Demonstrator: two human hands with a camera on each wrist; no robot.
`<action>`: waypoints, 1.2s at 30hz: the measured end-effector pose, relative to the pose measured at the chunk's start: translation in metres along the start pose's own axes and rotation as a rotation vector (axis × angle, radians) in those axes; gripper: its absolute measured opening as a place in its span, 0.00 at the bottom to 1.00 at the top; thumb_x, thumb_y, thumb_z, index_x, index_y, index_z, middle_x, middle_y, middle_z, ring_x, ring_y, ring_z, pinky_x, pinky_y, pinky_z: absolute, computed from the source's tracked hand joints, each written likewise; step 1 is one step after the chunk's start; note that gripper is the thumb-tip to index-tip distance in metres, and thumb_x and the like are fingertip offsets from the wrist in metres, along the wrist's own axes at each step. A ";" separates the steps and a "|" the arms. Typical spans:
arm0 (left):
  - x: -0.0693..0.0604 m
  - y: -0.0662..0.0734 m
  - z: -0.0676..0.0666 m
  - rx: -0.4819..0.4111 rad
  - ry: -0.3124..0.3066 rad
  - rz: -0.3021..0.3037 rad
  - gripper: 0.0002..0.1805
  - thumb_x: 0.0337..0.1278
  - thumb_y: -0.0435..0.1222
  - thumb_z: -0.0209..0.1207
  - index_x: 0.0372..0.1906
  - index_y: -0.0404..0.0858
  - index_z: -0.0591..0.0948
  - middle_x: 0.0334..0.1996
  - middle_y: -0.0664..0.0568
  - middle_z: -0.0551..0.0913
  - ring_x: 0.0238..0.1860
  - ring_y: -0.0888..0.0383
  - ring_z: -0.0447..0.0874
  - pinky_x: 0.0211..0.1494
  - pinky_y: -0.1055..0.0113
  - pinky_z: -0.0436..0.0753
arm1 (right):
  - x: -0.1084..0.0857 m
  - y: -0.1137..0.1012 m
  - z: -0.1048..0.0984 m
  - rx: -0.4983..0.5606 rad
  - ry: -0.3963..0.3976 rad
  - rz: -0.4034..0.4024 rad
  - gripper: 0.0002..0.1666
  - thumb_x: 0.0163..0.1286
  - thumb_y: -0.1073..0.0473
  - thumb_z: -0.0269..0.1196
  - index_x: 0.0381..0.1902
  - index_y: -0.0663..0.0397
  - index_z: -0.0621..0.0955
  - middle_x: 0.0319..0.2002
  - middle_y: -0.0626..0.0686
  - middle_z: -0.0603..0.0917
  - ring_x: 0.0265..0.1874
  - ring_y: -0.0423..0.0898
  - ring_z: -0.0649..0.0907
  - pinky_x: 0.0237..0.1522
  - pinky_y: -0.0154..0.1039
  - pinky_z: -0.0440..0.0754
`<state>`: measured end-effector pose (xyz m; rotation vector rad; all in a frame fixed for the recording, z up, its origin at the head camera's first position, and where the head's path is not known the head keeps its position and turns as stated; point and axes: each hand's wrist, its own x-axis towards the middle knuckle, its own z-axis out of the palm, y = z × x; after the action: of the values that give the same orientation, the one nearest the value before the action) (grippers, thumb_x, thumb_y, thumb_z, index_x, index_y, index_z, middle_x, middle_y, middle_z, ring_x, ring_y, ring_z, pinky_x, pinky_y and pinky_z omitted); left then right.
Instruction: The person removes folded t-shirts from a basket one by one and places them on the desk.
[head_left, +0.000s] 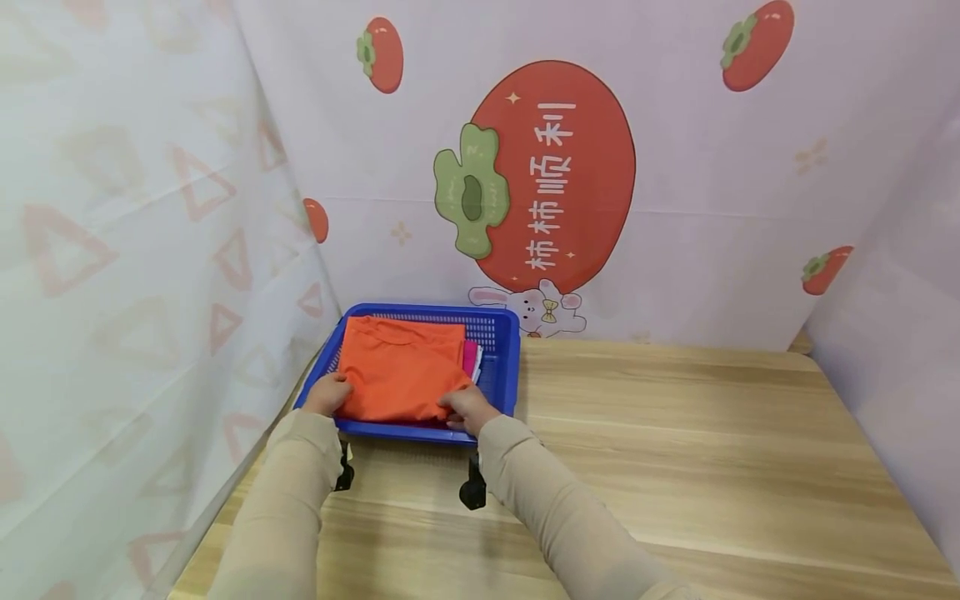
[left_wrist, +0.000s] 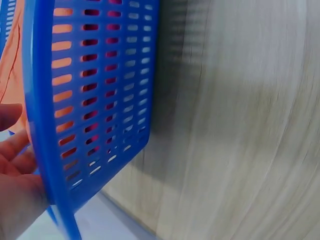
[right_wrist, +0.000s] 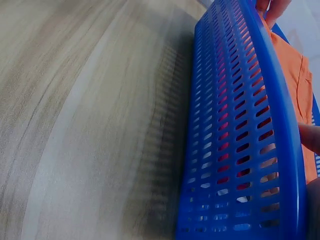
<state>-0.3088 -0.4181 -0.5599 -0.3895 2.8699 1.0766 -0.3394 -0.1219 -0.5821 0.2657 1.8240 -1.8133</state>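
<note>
A folded orange T-shirt (head_left: 397, 375), with what looks like a curved neckline along its far side, lies on top of other folded cloth in a blue plastic basket (head_left: 513, 367). My left hand (head_left: 327, 394) pinches the shirt's near left corner, just inside the rim. At the near right corner, my right hand (head_left: 468, 408) holds the cloth between thumb and fingers. In the left wrist view, the fingers (left_wrist: 20, 155) reach in behind the slotted basket wall (left_wrist: 100, 90). The right wrist view shows only part of that hand beyond the rim.
Pink cloth (head_left: 470, 358) and a white edge of fabric show under the shirt's right side. The basket stands on a wood-grain table (head_left: 675, 450), close to the patterned left curtain (head_left: 150, 250) and the back curtain with its persimmon print (head_left: 585, 183).
</note>
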 end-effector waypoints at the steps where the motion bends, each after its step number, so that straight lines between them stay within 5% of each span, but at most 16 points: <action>1: -0.005 0.009 -0.001 -0.005 0.012 -0.024 0.20 0.43 0.40 0.52 0.44 0.33 0.76 0.39 0.42 0.76 0.35 0.48 0.71 0.36 0.61 0.70 | 0.006 0.003 -0.001 0.001 -0.002 -0.013 0.19 0.45 0.66 0.65 0.36 0.59 0.71 0.20 0.57 0.77 0.17 0.50 0.78 0.20 0.41 0.76; 5: -0.028 0.041 -0.006 0.022 0.084 -0.125 0.24 0.41 0.41 0.54 0.48 0.35 0.76 0.47 0.42 0.75 0.43 0.46 0.72 0.43 0.59 0.70 | 0.010 0.004 -0.004 0.000 0.016 -0.022 0.15 0.45 0.68 0.64 0.34 0.59 0.73 0.19 0.56 0.79 0.18 0.50 0.78 0.20 0.42 0.75; 8: -0.021 0.032 -0.002 0.026 0.235 -0.125 0.16 0.34 0.40 0.54 0.35 0.42 0.82 0.34 0.46 0.80 0.32 0.50 0.74 0.33 0.65 0.71 | -0.015 -0.012 -0.007 0.042 -0.002 -0.015 0.20 0.46 0.71 0.63 0.40 0.62 0.72 0.25 0.58 0.78 0.23 0.52 0.79 0.28 0.47 0.76; 11: -0.025 0.044 -0.006 -0.014 0.316 -0.200 0.14 0.30 0.38 0.55 0.30 0.39 0.82 0.29 0.44 0.79 0.27 0.49 0.72 0.28 0.64 0.70 | -0.011 -0.011 -0.010 0.119 -0.028 -0.006 0.27 0.46 0.73 0.61 0.46 0.65 0.67 0.26 0.59 0.75 0.23 0.53 0.79 0.27 0.51 0.76; 12: -0.034 0.058 -0.009 -0.043 0.343 -0.226 0.14 0.29 0.37 0.56 0.30 0.38 0.82 0.28 0.43 0.78 0.27 0.49 0.71 0.27 0.64 0.70 | -0.007 -0.009 -0.011 0.148 -0.034 -0.001 0.31 0.45 0.74 0.62 0.49 0.66 0.64 0.27 0.60 0.75 0.24 0.54 0.79 0.27 0.53 0.76; 15: -0.073 0.118 -0.025 -0.169 0.279 -0.347 0.16 0.35 0.34 0.56 0.35 0.30 0.78 0.29 0.40 0.77 0.30 0.48 0.71 0.31 0.62 0.71 | 0.026 0.007 -0.012 0.227 -0.047 -0.009 0.33 0.45 0.76 0.59 0.51 0.69 0.61 0.30 0.63 0.75 0.26 0.56 0.79 0.25 0.55 0.75; 18: -0.097 0.150 -0.034 -0.379 0.216 -0.381 0.08 0.40 0.32 0.54 0.27 0.29 0.74 0.14 0.50 0.70 0.19 0.57 0.69 0.24 0.68 0.70 | 0.038 0.012 -0.012 0.279 -0.061 -0.026 0.33 0.45 0.79 0.56 0.52 0.70 0.62 0.36 0.65 0.74 0.30 0.59 0.78 0.27 0.55 0.75; 20: -0.105 0.159 -0.037 -0.480 0.158 -0.396 0.07 0.44 0.32 0.53 0.24 0.31 0.69 0.09 0.58 0.62 0.14 0.60 0.65 0.21 0.70 0.69 | 0.041 0.013 -0.011 0.302 -0.063 -0.017 0.34 0.45 0.80 0.55 0.53 0.67 0.63 0.39 0.65 0.73 0.32 0.59 0.77 0.29 0.54 0.75; 23: -0.107 0.161 -0.035 -0.496 0.131 -0.408 0.09 0.49 0.34 0.49 0.33 0.31 0.71 0.16 0.55 0.68 0.24 0.56 0.70 0.31 0.68 0.72 | 0.042 0.013 -0.011 0.331 -0.108 -0.027 0.35 0.44 0.77 0.60 0.53 0.64 0.64 0.39 0.63 0.73 0.32 0.58 0.77 0.29 0.52 0.76; 25: -0.104 0.154 -0.032 -0.480 0.131 -0.391 0.18 0.51 0.36 0.47 0.45 0.28 0.71 0.32 0.44 0.74 0.38 0.51 0.70 0.45 0.63 0.70 | 0.040 0.013 -0.010 0.335 -0.125 -0.040 0.35 0.46 0.74 0.61 0.54 0.61 0.64 0.41 0.62 0.73 0.34 0.58 0.77 0.31 0.53 0.75; 28: -0.099 0.144 -0.028 -0.503 0.123 -0.370 0.29 0.52 0.38 0.46 0.59 0.28 0.60 0.57 0.35 0.59 0.55 0.46 0.58 0.57 0.57 0.60 | 0.037 0.013 -0.007 0.341 -0.160 -0.086 0.35 0.49 0.69 0.63 0.56 0.56 0.64 0.44 0.62 0.72 0.37 0.59 0.76 0.32 0.58 0.73; 36: -0.087 0.134 -0.027 -0.602 0.066 -0.284 0.34 0.53 0.32 0.47 0.66 0.36 0.50 0.64 0.39 0.49 0.58 0.46 0.53 0.58 0.56 0.58 | 0.041 0.017 0.000 0.363 -0.177 -0.149 0.34 0.53 0.63 0.62 0.57 0.49 0.62 0.43 0.62 0.73 0.37 0.58 0.76 0.31 0.59 0.72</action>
<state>-0.2571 -0.3196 -0.4422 -0.8373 2.3708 1.8648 -0.3645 -0.1300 -0.6173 0.0996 1.4202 -2.1941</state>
